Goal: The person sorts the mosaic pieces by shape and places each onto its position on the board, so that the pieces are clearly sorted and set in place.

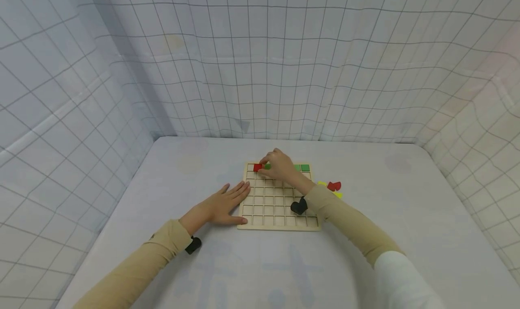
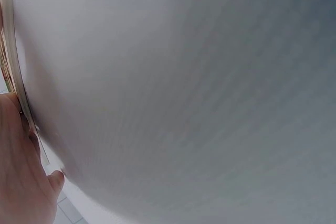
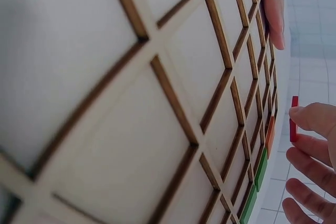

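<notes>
My right hand (image 1: 280, 166) is over the far row of a wooden grid board (image 1: 279, 228). Its thumb and a finger pinch a thin red tile (image 3: 294, 120) on edge, and the other fingers are loosely bent. An orange-red tile (image 3: 270, 137) and green tiles (image 3: 261, 170) lie in cells along one edge in the right wrist view. More green tiles (image 1: 305, 168) show at the board's far right corner. My left hand (image 1: 222, 207) lies spread at the board's left side, fingertips and thumb touching its frame; the left wrist view catches only part of this hand (image 2: 23, 166).
Loose red pieces (image 1: 334, 186) and yellow pieces (image 1: 337, 194) lie right of the board, partly hidden by the right forearm. Black devices sit at the left wrist (image 1: 194, 245) and right wrist (image 1: 299, 206). Gridded white curtains (image 1: 268, 74) enclose the white table (image 1: 195, 160).
</notes>
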The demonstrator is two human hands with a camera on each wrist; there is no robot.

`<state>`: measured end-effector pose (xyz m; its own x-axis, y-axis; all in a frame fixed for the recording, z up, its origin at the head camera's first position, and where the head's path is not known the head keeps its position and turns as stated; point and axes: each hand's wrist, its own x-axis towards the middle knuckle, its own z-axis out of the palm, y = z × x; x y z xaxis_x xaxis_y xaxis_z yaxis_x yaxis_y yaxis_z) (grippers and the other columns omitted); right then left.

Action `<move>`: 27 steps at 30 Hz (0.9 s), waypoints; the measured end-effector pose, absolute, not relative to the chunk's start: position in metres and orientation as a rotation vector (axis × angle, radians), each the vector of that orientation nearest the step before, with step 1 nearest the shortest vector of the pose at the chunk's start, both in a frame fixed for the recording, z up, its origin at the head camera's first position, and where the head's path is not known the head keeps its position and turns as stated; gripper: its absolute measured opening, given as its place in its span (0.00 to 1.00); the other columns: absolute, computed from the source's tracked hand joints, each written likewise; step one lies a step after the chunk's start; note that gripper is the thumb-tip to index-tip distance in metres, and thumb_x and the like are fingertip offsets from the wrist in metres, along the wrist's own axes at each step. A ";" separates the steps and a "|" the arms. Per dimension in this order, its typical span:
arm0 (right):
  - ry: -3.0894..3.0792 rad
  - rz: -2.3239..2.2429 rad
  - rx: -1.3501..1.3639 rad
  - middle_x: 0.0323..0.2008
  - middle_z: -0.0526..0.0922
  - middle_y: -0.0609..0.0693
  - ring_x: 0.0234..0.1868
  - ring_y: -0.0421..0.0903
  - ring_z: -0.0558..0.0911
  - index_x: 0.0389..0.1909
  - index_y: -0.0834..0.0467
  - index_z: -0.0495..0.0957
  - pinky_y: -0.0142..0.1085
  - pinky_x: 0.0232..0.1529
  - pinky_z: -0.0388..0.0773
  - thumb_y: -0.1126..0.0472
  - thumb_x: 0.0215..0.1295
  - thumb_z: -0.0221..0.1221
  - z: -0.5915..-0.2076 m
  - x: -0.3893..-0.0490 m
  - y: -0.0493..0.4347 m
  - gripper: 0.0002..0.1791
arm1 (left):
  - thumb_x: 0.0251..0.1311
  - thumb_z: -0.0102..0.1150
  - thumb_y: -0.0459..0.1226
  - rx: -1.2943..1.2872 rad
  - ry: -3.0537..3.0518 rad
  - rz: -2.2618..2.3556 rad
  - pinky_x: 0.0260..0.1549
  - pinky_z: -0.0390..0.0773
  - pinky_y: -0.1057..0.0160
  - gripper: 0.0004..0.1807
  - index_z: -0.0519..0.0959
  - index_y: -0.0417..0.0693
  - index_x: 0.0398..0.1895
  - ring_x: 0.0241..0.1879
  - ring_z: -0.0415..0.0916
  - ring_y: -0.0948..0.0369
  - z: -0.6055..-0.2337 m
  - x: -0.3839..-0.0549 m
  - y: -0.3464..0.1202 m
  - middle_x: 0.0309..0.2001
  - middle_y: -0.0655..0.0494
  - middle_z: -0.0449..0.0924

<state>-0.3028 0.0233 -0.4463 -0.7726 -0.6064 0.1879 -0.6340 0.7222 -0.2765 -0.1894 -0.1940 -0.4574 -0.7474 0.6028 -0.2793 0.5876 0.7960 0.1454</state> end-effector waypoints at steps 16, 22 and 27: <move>-2.865 0.438 1.033 0.42 0.86 0.52 0.42 0.48 0.77 0.45 0.57 0.86 0.40 0.41 0.79 0.50 0.61 0.65 -0.450 -0.313 0.008 0.17 | 0.61 0.43 0.68 0.924 2.681 0.065 0.72 0.43 0.41 0.54 0.40 0.44 0.77 0.78 0.35 0.53 -0.458 -0.188 -0.194 0.78 0.50 0.34; -2.890 0.461 1.036 0.44 0.85 0.52 0.46 0.49 0.77 0.47 0.56 0.85 0.41 0.47 0.79 0.50 0.62 0.63 -0.449 -0.313 0.005 0.17 | 0.61 0.43 0.68 0.928 2.684 0.062 0.72 0.42 0.41 0.54 0.40 0.44 0.77 0.78 0.34 0.53 -0.458 -0.188 -0.193 0.78 0.50 0.34; -2.902 0.471 1.029 0.44 0.85 0.52 0.47 0.49 0.77 0.47 0.56 0.85 0.42 0.48 0.79 0.51 0.62 0.63 -0.451 -0.315 0.002 0.17 | 0.61 0.42 0.69 0.923 2.683 0.056 0.72 0.42 0.41 0.54 0.39 0.45 0.77 0.78 0.34 0.53 -0.458 -0.188 -0.194 0.78 0.51 0.34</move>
<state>-0.3154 0.0024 -0.4508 -0.7814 -0.6114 0.1246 -0.6194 0.7360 -0.2731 -0.1883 -0.1938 -0.4584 -0.7477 0.6067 -0.2699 0.5950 0.7926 0.1334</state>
